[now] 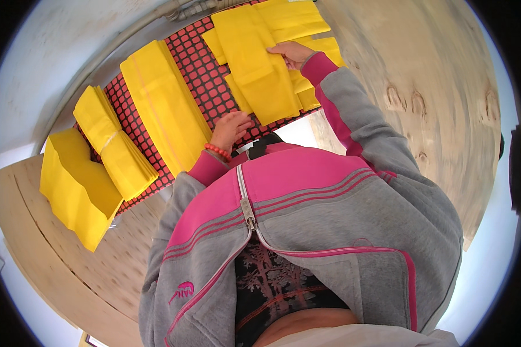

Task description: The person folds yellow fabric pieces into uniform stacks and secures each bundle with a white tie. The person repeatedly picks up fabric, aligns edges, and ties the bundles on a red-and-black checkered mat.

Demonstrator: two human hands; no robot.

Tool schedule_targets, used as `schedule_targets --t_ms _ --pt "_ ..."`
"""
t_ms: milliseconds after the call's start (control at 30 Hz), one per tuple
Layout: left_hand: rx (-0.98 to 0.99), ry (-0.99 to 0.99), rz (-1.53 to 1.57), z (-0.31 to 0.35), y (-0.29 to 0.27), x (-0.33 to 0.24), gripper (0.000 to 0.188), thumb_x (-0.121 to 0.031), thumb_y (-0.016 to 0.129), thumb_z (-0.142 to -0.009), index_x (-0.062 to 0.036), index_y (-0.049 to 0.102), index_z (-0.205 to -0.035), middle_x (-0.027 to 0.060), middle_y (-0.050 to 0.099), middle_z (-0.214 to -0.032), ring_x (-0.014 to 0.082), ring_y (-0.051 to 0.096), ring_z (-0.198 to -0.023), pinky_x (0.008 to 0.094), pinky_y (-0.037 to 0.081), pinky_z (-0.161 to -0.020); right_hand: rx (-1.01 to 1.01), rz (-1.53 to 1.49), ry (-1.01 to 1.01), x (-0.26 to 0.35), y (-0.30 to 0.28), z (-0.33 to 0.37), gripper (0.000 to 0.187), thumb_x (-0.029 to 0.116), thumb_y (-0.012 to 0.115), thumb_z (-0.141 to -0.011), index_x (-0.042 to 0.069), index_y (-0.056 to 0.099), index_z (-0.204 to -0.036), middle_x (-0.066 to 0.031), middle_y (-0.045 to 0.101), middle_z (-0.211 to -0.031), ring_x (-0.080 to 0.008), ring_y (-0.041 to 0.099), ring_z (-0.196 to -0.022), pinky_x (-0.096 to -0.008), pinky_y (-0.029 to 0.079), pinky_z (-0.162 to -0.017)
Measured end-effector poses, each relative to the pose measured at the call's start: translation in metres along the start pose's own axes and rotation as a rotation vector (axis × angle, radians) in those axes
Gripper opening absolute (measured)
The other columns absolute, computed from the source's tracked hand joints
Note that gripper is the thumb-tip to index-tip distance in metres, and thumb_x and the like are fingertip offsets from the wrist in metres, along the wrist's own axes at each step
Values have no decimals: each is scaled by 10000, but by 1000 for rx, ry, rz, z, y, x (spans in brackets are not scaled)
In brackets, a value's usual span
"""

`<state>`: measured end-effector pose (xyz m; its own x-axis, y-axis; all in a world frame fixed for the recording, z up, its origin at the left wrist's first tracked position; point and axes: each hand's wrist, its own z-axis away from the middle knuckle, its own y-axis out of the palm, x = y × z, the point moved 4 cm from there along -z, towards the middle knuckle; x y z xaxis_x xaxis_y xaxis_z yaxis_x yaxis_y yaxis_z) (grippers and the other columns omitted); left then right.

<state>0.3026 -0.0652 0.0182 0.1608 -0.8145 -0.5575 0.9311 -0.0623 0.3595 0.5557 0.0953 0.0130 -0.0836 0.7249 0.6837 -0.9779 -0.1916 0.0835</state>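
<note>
Ahead, a red-and-black patterned cloth (200, 72) spreads before you, bearing overlapping yellow pieces (260, 66) at its right end. Your right hand (295, 55) lies over them, its grip unclear; your left hand (230, 129), half-curled, empty, sits just beside them.

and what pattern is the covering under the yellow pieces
The covering: red rounded squares on black, best in head view.

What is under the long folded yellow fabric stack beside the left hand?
Red-and-black grid-patterned covering shows along both sides of the stack; what lies directly beneath is hidden.
</note>
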Motion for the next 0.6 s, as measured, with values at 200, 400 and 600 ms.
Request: schedule_targets --t_ms 200,400,600 --pt "250 -44 275 -6 14 -2 418 -287 573 -941 -29 499 -1261 102 597 -1214 206 594 -1092 318 464 -944 121 -274 34 0 22 16 313 226 590 -935 32 570 -1179 -45 679 -1043 -135 663 -899 -274 543 -775" --pt "328 86 258 -4 22 -8 344 -194 564 -947 -17 511 -1238 83 611 -1187 184 626 -1023 300 524 -880 179 -306 21 -5 26 14 326 273 584 -937 52 573 -1178 -51 678 -1070 -139 657 -946 -279 527 -827" --pt "252 6 186 11 12 -12 320 -194 580 -940 -45 524 -1218 56 629 -1150 150 650 -944 271 568 -777 185 -481 -48 0 30 -8 366 281 612 -924 40 562 -1195 -75 654 -1123 -176 638 -1000 -317 528 -866"
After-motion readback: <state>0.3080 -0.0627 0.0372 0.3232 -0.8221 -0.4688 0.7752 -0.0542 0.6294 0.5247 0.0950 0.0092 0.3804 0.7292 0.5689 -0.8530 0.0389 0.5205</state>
